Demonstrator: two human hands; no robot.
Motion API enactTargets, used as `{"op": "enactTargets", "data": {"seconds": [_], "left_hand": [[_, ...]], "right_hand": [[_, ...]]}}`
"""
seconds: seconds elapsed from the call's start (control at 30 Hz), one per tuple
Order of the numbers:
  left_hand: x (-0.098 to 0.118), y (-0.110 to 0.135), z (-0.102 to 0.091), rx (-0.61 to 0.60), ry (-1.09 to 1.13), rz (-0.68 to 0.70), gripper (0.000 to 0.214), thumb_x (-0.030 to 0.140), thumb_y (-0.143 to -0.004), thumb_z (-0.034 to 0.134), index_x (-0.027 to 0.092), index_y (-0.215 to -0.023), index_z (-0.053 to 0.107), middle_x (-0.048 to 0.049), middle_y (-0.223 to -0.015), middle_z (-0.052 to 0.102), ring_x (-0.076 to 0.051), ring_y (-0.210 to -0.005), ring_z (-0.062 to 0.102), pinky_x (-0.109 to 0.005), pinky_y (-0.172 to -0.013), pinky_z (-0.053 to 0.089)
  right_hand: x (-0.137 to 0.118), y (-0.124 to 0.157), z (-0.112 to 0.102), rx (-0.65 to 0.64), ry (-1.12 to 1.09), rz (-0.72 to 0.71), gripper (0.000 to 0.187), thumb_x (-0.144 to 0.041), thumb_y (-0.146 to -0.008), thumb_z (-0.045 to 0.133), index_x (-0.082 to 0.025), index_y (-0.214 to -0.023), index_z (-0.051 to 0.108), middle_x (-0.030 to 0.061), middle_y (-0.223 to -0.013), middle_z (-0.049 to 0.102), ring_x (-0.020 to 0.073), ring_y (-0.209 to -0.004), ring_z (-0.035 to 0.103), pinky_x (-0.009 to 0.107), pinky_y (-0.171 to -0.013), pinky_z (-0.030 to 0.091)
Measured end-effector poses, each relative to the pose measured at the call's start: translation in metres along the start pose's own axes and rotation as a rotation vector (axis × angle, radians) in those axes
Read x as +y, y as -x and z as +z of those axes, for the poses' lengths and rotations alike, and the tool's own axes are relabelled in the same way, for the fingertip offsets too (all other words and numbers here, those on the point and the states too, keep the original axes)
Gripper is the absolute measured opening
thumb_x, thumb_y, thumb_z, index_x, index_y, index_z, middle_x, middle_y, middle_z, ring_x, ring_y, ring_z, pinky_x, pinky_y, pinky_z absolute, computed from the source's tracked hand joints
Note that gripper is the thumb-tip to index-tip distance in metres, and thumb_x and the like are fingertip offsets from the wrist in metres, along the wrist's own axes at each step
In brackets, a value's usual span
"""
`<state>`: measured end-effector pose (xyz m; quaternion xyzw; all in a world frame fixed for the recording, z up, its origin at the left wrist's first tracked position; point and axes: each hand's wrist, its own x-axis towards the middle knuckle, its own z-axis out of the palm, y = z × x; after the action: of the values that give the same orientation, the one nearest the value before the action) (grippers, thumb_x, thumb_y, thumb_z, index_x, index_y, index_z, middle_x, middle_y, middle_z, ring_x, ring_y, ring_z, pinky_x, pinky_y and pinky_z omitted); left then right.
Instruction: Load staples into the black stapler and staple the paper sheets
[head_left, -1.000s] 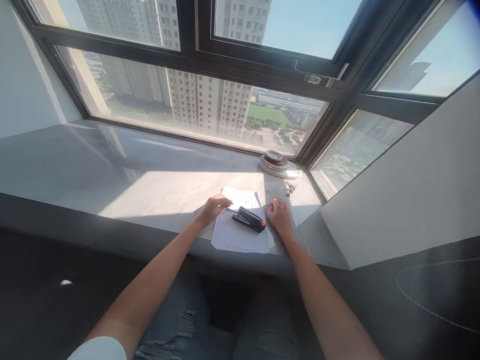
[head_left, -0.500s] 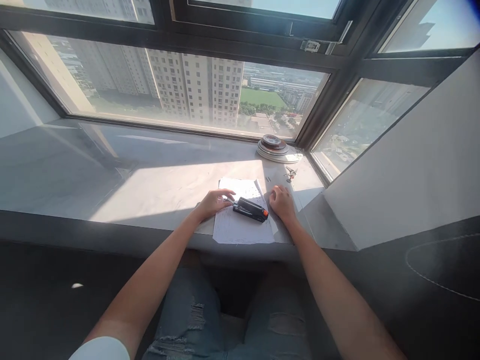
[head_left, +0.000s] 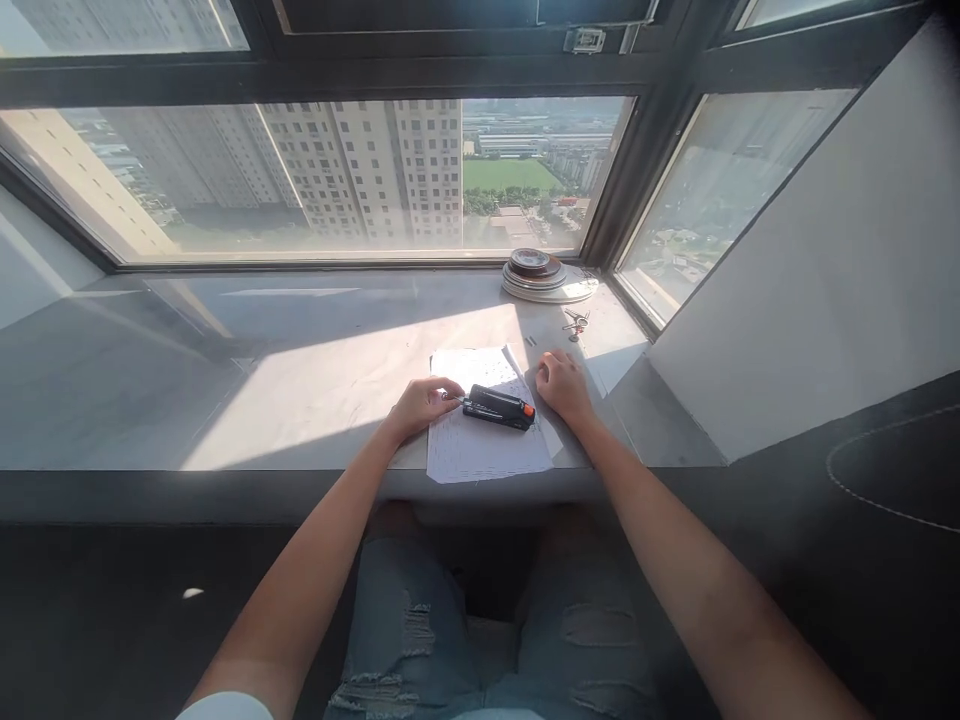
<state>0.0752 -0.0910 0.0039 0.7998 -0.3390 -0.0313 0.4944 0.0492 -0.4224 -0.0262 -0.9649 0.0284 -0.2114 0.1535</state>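
A black stapler with an orange end (head_left: 498,407) lies on a stack of printed paper sheets (head_left: 482,448) on a grey window sill (head_left: 315,370). My left hand (head_left: 423,402) rests on the paper's left side, its fingers curled and pinched at the stapler's metal front tip. To the right of the stapler's orange end, my right hand (head_left: 563,384) lies on the paper's right edge with curled fingers; whether it holds anything is hidden.
A stack of round plates (head_left: 546,277) stands in the sill's far right corner, with a small bunch of keys (head_left: 576,322) in front of it. Large windows rise behind the sill, and a white wall slants down on the right.
The camera has tilted downward, so sill and hands sit higher in view. My left fingers have closed in on the stapler's front tip; the stapler has turned slightly more level.
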Motion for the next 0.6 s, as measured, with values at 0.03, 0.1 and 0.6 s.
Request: {"op": "enactTargets", "data": {"seconds": [0.03,0.1,0.6], "left_hand": [[0.0,0.0,0.0,0.002,-0.012,0.001,0.023,0.041,-0.092,0.079,0.023,-0.105,0.085,-0.0077,-0.107,0.083,-0.022,-0.092,0.073,-0.036,-0.081,0.057],[0.0,0.001,0.0,0.008,-0.008,0.009,0.02,0.04,-0.092,0.079,0.024,-0.101,0.086,-0.0075,-0.106,0.084,-0.024,-0.096,0.075,-0.038,-0.083,0.059],[-0.003,0.016,-0.002,0.164,-0.061,-0.103,0.034,0.041,-0.085,0.085,0.023,-0.114,0.082,-0.0106,-0.126,0.08,-0.029,-0.114,0.078,-0.051,-0.105,0.063]], "right_hand": [[-0.001,0.0,-0.001,-0.004,0.003,0.002,0.018,-0.013,-0.094,0.049,-0.018,-0.1,0.066,0.0168,-0.113,0.069,0.0338,-0.108,0.057,0.041,-0.086,0.045],[-0.003,0.0,-0.002,-0.019,0.017,0.006,0.017,-0.013,-0.095,0.05,-0.018,-0.1,0.066,0.0168,-0.114,0.069,0.0336,-0.109,0.058,0.041,-0.087,0.046],[-0.006,-0.001,0.001,-0.003,-0.008,0.025,0.018,-0.011,-0.095,0.05,-0.02,-0.099,0.066,0.0156,-0.111,0.07,0.0319,-0.108,0.059,0.041,-0.09,0.046]]}}
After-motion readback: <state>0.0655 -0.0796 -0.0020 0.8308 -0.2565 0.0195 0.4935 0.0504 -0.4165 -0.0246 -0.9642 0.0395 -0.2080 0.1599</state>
